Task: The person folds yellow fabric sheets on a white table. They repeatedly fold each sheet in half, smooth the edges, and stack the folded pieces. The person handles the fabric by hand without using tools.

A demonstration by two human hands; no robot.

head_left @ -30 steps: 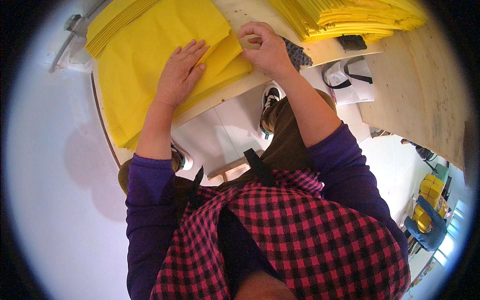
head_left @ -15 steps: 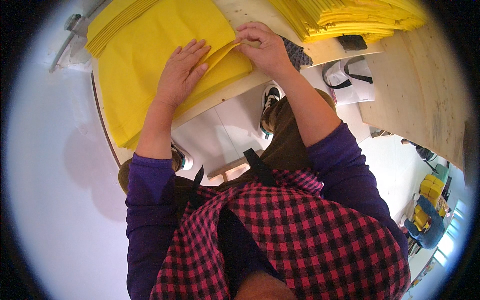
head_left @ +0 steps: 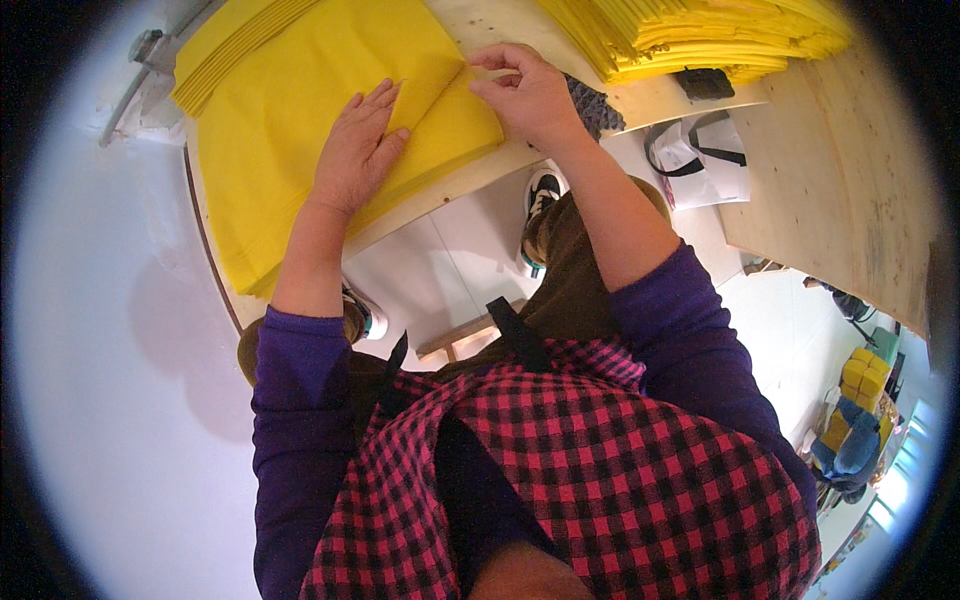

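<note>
Yellow fabric (head_left: 290, 150) lies in a flat, layered pile at the front of the wooden table, with a turned-over flap (head_left: 425, 90) near its right side. My left hand (head_left: 357, 150) rests on the fabric, fingers stretched out and together, thumb apart, beside the flap. At the pile's right edge is my right hand (head_left: 530, 100), its fingers bent and the thumb apart from them. The flap's corner lies close to those fingertips, and no cloth shows gripped between them.
A tall stack of folded yellow fabric (head_left: 700, 35) stands at the far right, near a small black object (head_left: 704, 84). Dark grey textured material (head_left: 595, 108) lies right of my right hand. A white bag (head_left: 705, 165) with black handles sits below the tabletop. A wooden panel (head_left: 840, 170) rises at right.
The flap between my hands has come down flatter and spread wider. My right fingers, which pinched its edge, have parted. My left hand has barely moved.
</note>
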